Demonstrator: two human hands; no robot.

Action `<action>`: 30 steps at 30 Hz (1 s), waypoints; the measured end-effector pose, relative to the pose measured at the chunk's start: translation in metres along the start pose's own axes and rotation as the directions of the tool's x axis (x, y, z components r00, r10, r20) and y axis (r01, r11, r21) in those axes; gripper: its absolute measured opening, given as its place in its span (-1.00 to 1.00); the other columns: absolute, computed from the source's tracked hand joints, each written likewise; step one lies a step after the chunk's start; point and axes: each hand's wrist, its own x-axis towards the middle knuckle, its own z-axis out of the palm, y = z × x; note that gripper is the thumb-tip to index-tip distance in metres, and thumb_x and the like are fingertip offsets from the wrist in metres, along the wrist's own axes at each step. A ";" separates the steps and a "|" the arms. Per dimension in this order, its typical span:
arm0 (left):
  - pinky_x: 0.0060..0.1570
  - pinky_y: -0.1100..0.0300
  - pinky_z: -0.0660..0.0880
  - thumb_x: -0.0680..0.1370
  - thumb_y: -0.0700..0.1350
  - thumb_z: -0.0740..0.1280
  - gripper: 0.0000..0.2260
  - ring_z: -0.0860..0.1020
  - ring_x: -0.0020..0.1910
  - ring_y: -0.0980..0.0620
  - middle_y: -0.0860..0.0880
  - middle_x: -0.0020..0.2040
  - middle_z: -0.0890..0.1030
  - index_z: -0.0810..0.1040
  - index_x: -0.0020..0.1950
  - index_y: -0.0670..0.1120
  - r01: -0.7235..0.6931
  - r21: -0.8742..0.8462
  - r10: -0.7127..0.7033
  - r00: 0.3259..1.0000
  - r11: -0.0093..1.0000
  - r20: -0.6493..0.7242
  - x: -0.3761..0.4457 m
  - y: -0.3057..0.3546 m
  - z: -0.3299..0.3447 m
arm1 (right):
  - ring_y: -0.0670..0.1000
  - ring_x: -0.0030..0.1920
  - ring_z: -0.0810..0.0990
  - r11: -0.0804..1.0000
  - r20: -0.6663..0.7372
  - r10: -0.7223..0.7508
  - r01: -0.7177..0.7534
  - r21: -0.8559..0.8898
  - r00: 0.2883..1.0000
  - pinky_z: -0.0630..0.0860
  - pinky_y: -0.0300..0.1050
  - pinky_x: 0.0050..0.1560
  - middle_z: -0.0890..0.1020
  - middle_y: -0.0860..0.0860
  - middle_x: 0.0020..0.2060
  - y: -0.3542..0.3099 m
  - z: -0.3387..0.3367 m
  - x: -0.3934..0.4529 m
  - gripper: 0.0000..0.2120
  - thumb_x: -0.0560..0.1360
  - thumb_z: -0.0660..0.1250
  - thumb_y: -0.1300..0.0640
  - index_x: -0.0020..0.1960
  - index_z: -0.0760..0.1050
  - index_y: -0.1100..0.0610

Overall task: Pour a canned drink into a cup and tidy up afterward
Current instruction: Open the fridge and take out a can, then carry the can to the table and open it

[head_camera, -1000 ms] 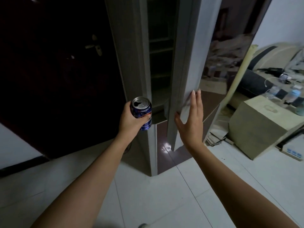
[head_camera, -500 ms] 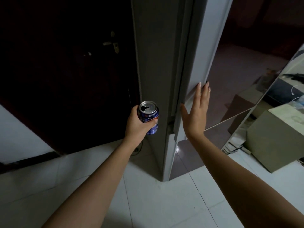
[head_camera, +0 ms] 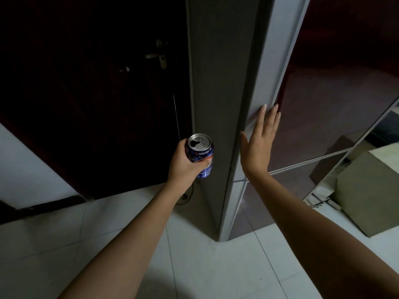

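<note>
Two bare forearms are seen entering from the bottom edge of the frame, over a floor of pale tiles [head_camera: 200, 266]. At centre left, the left hand [head_camera: 183, 162] is wrapped around a blue drink can [head_camera: 201, 157], fingers and thumb curled about its side. The can is held upright and clear of the floor, just left of the grey cabinet edge; its silver top is turned toward the camera and the pull-tab opening is seen to be broken open. White lettering on the blue label is too small to be read.

Right of centre, the right hand [head_camera: 259, 145] is shown flat and spread, fingers straight and pointing upward, nothing being gripped. Its palm and fingertips are laid against the pale door panel [head_camera: 278, 67] of the tall grey cabinet [head_camera: 218, 83], whose corner post runs from the top of the frame down to the floor at centre.

At lower right, an olive-coloured box [head_camera: 367, 190] is set on the floor beside a reflective panel [head_camera: 336, 117] in which the box is partly mirrored. In the upper left, farther back, a dark door [head_camera: 86, 83] with a brass lever handle [head_camera: 158, 53] is seen, and a white wall [head_camera: 26, 169] adjoins it at the left edge.
</note>
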 end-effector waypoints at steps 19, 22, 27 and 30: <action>0.10 0.22 0.46 0.31 -0.24 0.53 -0.51 0.53 0.02 0.16 0.14 0.00 0.54 0.39 0.12 0.01 -0.019 0.016 0.017 0.994 1.000 0.104 -0.030 0.013 0.058 | 0.03 0.40 0.30 0.972 0.323 0.061 -0.129 0.194 0.944 0.24 -0.16 0.38 0.32 0.11 0.41 0.040 -0.082 -0.018 -0.48 0.50 0.22 0.31 0.43 0.20 0.20; 0.03 0.36 0.46 0.32 -0.27 0.52 -0.51 0.54 -0.01 0.19 0.13 -0.01 0.55 0.39 0.13 -0.01 -0.030 -0.002 0.030 0.984 1.000 0.176 -0.046 0.020 0.086 | 0.03 0.16 0.54 0.864 0.447 0.315 -0.448 0.229 0.837 0.44 -0.14 0.21 0.55 0.12 0.20 0.064 -0.107 -0.045 -0.68 0.52 0.22 0.26 0.27 0.42 0.19; -0.10 0.55 0.40 0.32 -0.28 0.51 -0.51 0.49 -0.06 0.31 0.16 -0.02 0.52 0.39 0.15 -0.02 -0.050 0.013 0.044 0.952 0.999 0.302 -0.088 0.035 0.138 | 0.15 -0.02 0.61 0.475 0.694 0.515 -0.842 0.258 0.503 0.51 0.08 0.11 0.60 0.19 0.06 0.099 -0.163 -0.094 -0.72 0.60 0.10 0.15 0.21 0.44 0.25; -0.04 0.46 0.41 0.31 -0.20 0.53 -0.49 0.49 -0.03 0.29 0.24 -0.02 0.50 0.37 0.14 0.06 -0.053 0.050 0.029 0.914 0.997 0.404 -0.117 0.042 0.167 | 0.13 0.00 0.62 0.292 0.732 0.529 -0.902 0.317 0.428 0.53 0.02 0.08 0.62 0.14 0.03 0.119 -0.199 -0.122 -0.68 0.60 0.09 0.01 0.15 0.47 0.20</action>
